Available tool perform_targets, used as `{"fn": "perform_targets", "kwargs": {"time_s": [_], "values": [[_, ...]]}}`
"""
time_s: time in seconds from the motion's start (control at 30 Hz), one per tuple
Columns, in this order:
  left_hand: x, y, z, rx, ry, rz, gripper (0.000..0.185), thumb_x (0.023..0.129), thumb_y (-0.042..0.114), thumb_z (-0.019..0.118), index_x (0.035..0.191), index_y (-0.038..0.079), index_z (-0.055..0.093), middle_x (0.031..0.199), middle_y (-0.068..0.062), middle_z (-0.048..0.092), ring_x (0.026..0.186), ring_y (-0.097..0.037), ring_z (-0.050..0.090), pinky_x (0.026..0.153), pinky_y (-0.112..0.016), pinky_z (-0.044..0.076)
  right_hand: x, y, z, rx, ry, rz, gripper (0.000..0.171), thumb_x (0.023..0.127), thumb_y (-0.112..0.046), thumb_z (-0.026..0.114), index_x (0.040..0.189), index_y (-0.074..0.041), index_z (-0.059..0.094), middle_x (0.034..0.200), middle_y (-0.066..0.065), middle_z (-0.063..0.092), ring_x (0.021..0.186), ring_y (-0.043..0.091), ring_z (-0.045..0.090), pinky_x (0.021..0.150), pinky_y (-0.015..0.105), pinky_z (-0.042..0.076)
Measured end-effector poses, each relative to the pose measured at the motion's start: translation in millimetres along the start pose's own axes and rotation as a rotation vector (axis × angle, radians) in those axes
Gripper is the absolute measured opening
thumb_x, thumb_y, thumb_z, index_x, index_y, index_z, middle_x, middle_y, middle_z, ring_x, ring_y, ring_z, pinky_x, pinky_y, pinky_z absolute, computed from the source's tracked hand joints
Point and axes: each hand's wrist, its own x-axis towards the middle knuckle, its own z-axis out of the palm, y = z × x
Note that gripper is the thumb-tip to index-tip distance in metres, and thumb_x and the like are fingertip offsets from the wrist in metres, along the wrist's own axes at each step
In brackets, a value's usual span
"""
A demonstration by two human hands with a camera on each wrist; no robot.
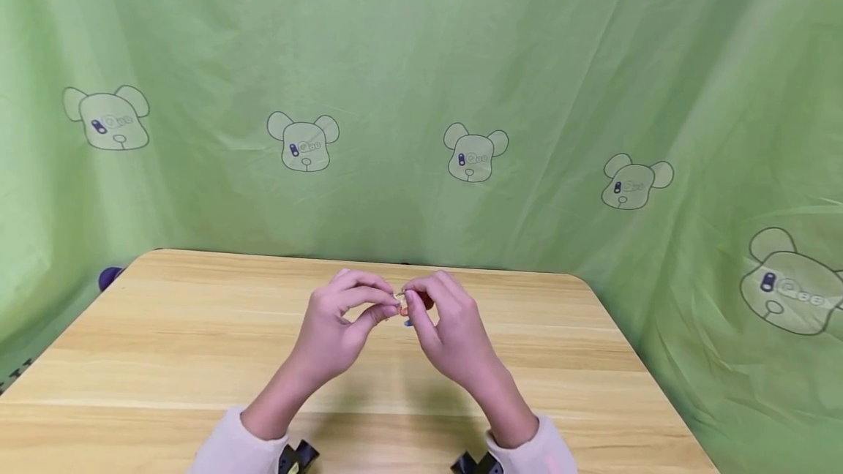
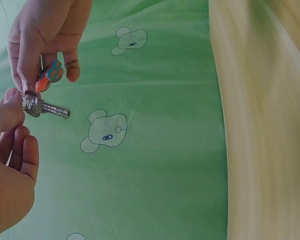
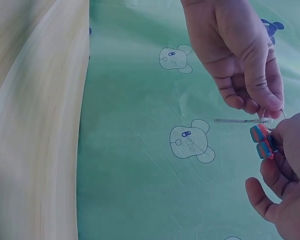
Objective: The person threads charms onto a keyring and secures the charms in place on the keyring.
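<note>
Above the table, both hands meet fingertip to fingertip around a small bunch of keys. My left hand (image 1: 336,324) pinches the silver keys (image 2: 45,106) at their heads, thumb against forefinger, with the blades pointing outward. A thin metal key ring (image 3: 284,114) runs between the two hands. My right hand (image 1: 454,328) pinches this ring between thumb and fingers. An orange and blue charm (image 3: 262,142) hangs beside the right fingers. Fingers partly hide the ring and the key heads, and in the head view the bunch is mostly covered.
A wood-grain table (image 1: 197,357) with rounded far corners lies under the hands. Behind it and along the sides hangs a green curtain (image 1: 395,57) printed with bear heads. Dark wrist devices (image 1: 296,457) sit at both pale sleeves.
</note>
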Motion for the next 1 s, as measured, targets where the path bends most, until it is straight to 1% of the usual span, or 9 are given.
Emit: {"fn": "perform_targets", "kwargs": {"time_s": [0.07,0.13,0.27,0.3,0.4,0.47,0.6,0.73,1.0], "values": [[0.6,1.6,-0.1,-0.027,0.02,-0.057,0.014,0.081,-0.002,0.082,0.089,0.009,0.08,0.092,-0.001,0.073,0.088,-0.019,0.065,0.079,-0.028,0.054,0.2,-0.6,-0.5,0.013,0.005,0.002,0.01,0.102,-0.008,0.06,0.099,-0.003,0.067,0.085,-0.001,0.06,0.078,0.011,0.056,0.068,0.021,0.049],[0.6,3.2,-0.4,-0.059,0.036,-0.143,0.012,0.084,0.0,0.081,0.089,0.011,0.08,0.09,0.003,0.074,0.087,-0.017,0.065,0.077,-0.027,0.053,0.6,-1.1,-0.7,0.022,0.006,0.005,0.01,0.102,-0.008,0.06,0.099,-0.002,0.068,0.085,-0.001,0.06,0.078,0.011,0.056,0.068,0.02,0.048],[-0.8,4.6,0.1,-0.152,0.057,-0.321,0.006,0.088,0.004,0.079,0.091,0.009,0.079,0.088,0.001,0.075,0.083,-0.016,0.065,0.075,-0.026,0.052,0.3,-0.8,-0.1,0.027,0.001,0.002,0.007,0.101,-0.006,0.062,0.1,-0.003,0.068,0.086,-0.001,0.06,0.078,0.011,0.057,0.069,0.021,0.049],[-1.3,4.3,0.4,-0.175,0.06,-0.356,0.005,0.088,0.004,0.078,0.091,0.008,0.079,0.088,0.0,0.075,0.083,-0.016,0.066,0.075,-0.026,0.053,0.1,-0.6,0.2,0.029,-0.003,0.005,0.007,0.101,-0.006,0.062,0.1,-0.003,0.068,0.086,-0.001,0.06,0.078,0.011,0.057,0.069,0.021,0.049],[-2.0,3.6,1.0,-0.241,0.066,-0.435,0.004,0.089,0.004,0.077,0.093,0.005,0.079,0.088,-0.005,0.075,0.081,-0.016,0.066,0.076,-0.026,0.054,-0.4,-0.4,0.5,0.036,-0.014,0.017,0.006,0.101,-0.007,0.062,0.1,-0.004,0.068,0.086,-0.002,0.06,0.079,0.01,0.057,0.069,0.021,0.049],[-2.2,3.6,1.1,-0.269,0.068,-0.478,0.004,0.09,0.005,0.077,0.093,0.004,0.078,0.088,-0.006,0.075,0.08,-0.016,0.067,0.074,-0.026,0.054,-0.4,-0.7,0.4,0.044,-0.017,0.025,0.007,0.101,-0.007,0.062,0.1,-0.005,0.068,0.085,-0.002,0.06,0.078,0.009,0.057,0.069,0.021,0.05],[-2.1,4.4,0.9,-0.314,0.078,-0.539,0.005,0.09,0.005,0.077,0.094,0.003,0.078,0.089,-0.006,0.075,0.078,-0.015,0.065,0.07,-0.025,0.053,-0.2,-2.2,0.1,0.081,-0.019,0.039,0.005,0.099,-0.005,0.063,0.1,-0.004,0.068,0.085,-0.003,0.06,0.077,0.009,0.057,0.067,0.021,0.05],[-2.1,4.8,1.2,-0.365,0.089,-0.579,0.007,0.09,0.004,0.077,0.095,0.0,0.077,0.089,-0.005,0.075,0.076,-0.015,0.064,0.066,-0.024,0.052,0.1,-3.4,0.2,0.114,-0.027,0.054,0.005,0.099,-0.004,0.063,0.099,-0.004,0.069,0.084,-0.004,0.06,0.077,0.008,0.057,0.066,0.022,0.05],[-1.7,5.6,2.0,-0.414,0.1,-0.613,0.01,0.091,0.005,0.077,0.097,-0.002,0.076,0.089,-0.002,0.075,0.077,-0.014,0.063,0.067,-0.023,0.051,-0.4,-2.2,2.0,0.132,-0.026,0.064,0.006,0.098,-0.002,0.064,0.098,-0.004,0.069,0.083,-0.005,0.061,0.075,0.007,0.057,0.065,0.023,0.05]]}}
